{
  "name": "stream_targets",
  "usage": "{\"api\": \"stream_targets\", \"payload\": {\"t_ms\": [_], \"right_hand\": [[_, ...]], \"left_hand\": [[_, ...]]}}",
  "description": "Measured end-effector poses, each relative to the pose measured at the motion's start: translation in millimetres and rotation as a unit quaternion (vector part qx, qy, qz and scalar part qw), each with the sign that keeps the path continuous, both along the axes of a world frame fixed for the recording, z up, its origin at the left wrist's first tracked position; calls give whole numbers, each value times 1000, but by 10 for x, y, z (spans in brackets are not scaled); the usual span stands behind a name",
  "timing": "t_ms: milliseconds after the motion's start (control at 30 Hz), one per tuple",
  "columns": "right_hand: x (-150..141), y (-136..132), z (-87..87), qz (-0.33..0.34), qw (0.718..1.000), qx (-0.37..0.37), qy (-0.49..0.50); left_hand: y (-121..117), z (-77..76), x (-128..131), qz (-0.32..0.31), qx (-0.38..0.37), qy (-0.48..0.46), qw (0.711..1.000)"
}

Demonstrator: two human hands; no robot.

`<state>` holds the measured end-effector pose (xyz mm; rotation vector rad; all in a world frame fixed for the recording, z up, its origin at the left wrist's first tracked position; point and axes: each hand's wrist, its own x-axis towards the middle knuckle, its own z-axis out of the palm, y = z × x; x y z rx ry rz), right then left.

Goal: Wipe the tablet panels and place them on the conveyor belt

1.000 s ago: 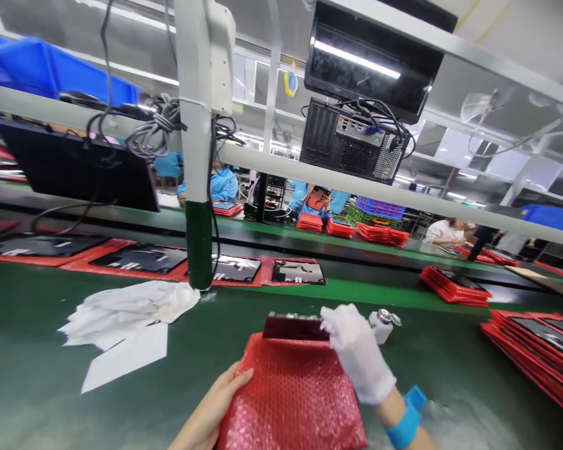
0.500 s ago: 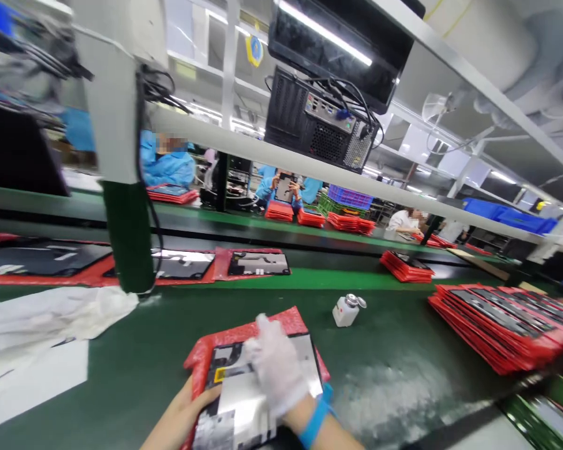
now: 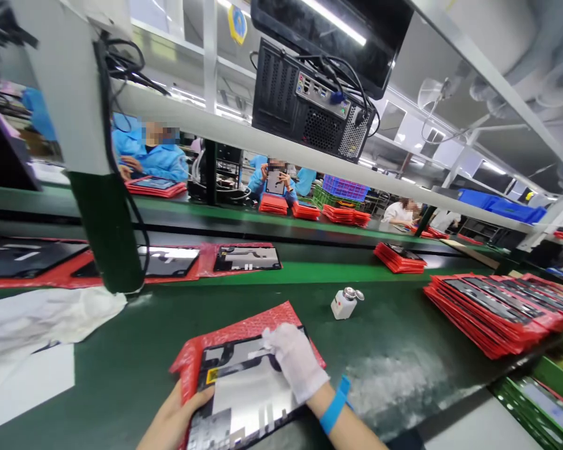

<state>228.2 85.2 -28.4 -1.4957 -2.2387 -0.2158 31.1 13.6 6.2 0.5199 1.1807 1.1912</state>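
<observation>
A flat dark panel with a shiny silver face [image 3: 244, 394] lies on a red bubble-wrap bag [image 3: 234, 328] on the green table in front of me. My bare left hand [image 3: 173, 422] grips the panel's near left edge, fingers curled around it. My right hand [image 3: 295, 362], in a white glove with a blue wrist strap, rests on the panel's upper right part with fingers bent; it seems to press a small white cloth [image 3: 267, 339] against the surface.
A small white dispenser bottle [image 3: 343, 304] stands just beyond the panel. White cloths and paper [image 3: 37, 325] lie at the left. Stacks of red-bagged panels [image 3: 492, 306] fill the right side. A green-wrapped post [image 3: 106, 231] rises at left. Other workers sit across the conveyor.
The red bag was lifted with the panel inside a second ago; now the panel lies face up on the bag. My view has swung to the right.
</observation>
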Motion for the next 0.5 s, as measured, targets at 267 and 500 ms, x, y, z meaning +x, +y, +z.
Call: {"api": "stream_targets", "payload": {"t_ms": [267, 500], "right_hand": [[601, -386, -137, -134, 989, 17, -57], [404, -933, -755, -174, 973, 135, -69]], "left_hand": [[-5, -58, -12, 17, 2, -20, 1000], [35, -146, -47, 6, -5, -28, 1000]]}}
